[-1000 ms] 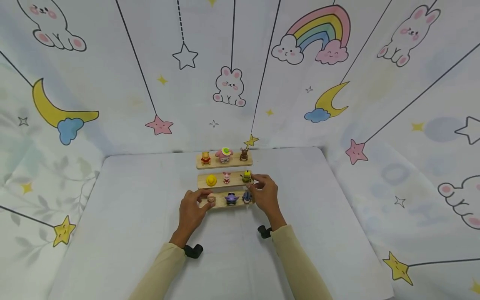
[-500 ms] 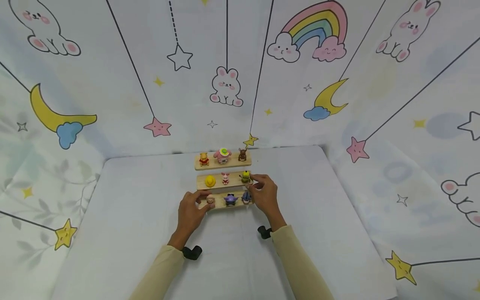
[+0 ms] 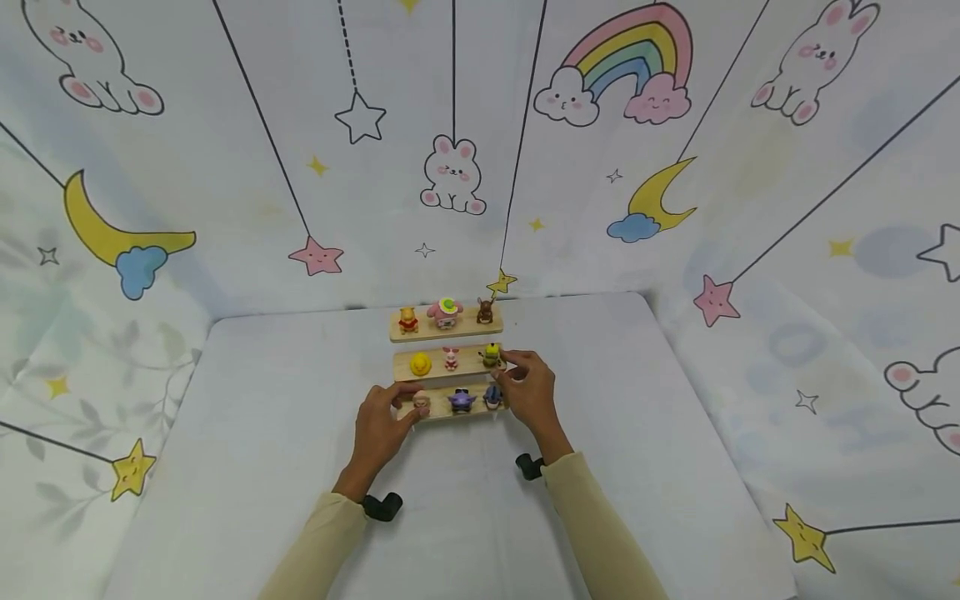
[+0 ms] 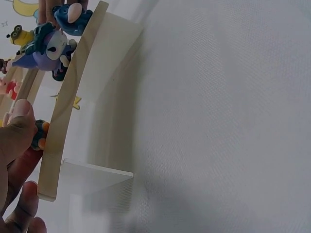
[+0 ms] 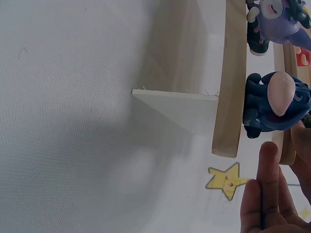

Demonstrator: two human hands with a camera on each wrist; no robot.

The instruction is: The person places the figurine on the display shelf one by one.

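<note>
Small toy figurines stand on three stepped wooden shelf boards. My left hand is at the left end of the front board. Its thumb and forefinger pinch a beige-topped figurine, whose orange feet show in the left wrist view. On the same board are a purple figurine and a blue donkey figurine. My right hand reaches past the donkey, thumb and forefinger around the right side of a yellow-and-green minion figurine; its fingertips are partly hidden. Other right fingers extend below the donkey.
The middle board also bears a yellow-hatted figurine and a pink piglet. On the back board are a bear, a pink figurine and a brown one. White support panels stand beneath, on the white-covered table.
The head view has shifted slightly. Both hands keep the same places at the figurines, and the figurines have not visibly moved.
</note>
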